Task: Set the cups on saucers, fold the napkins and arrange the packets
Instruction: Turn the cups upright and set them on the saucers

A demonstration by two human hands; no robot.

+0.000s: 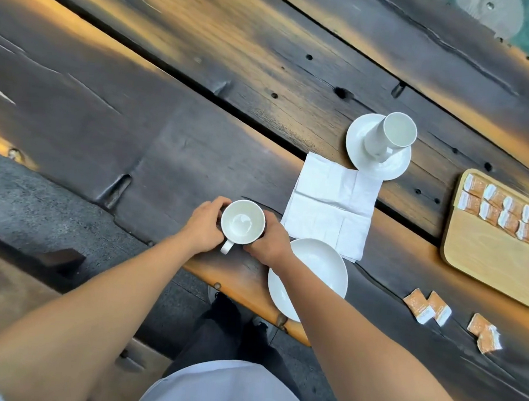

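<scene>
Both hands are gripping one white cup point(243, 222) at the near edge of the wooden table point(111, 118) — the left hand point(205, 227) is wrapping its left wall, the right hand point(269, 240) its right wall, with the handle pointing toward the person. The empty saucer point(321, 268) is lying just beside it, overhanging the near edge, touching an unfolded napkin point(332, 205). A second cup point(391, 137) is already sitting on its saucer point(357, 135) farther in. Recommended: lift clear, centre over the saucer's well, lower level — and nudge that saucer inward first, since it appears liable to tip. Loose packets point(429, 306) are waiting near the tray point(486, 255).
</scene>
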